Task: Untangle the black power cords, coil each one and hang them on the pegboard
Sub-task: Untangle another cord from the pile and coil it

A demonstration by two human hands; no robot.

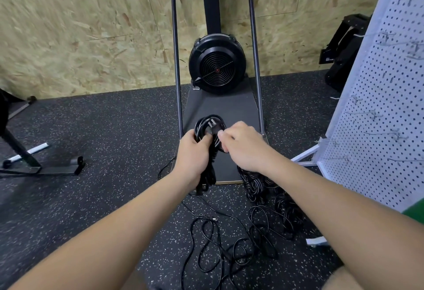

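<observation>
My left hand [193, 152] grips a coiled black power cord [207, 126], its loops standing above my fist and hanging below it. The plug lies across the top of the coil. My right hand [243, 147] pinches that same cord next to the plug, fingers curled. Below my arms a tangle of black cords [231, 241] sprawls on the speckled floor, and denser bundles [259, 186] lie under my right wrist. The white pegboard [376, 129] stands at the right with several bare metal hooks [367, 113].
A black fan machine [216, 64] on a metal frame with a flat grey base [229, 106] stands straight ahead against the chipboard wall. Black exercise-stand legs [34, 165] lie at the left. A black case [344, 48] sits behind the pegboard, whose white foot [305, 155] juts out.
</observation>
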